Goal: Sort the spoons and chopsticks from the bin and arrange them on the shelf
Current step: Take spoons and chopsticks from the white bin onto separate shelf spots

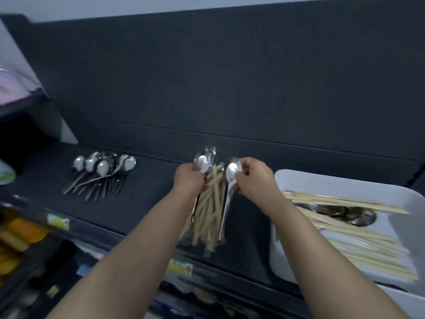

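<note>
left hand (187, 180): you gripped two spoons (203, 161), just left of the bin (290, 179).
right hand (251, 178): you pinched a single spoon (232, 171).
tip: tbh your best bet was nesting bowls first.

A shop: price labels (58, 221) front stocked shelves (142, 180).

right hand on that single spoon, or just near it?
Touching. The head view shows the right hand pinching the spoon just below its bowl, with the handle hanging down.
</note>
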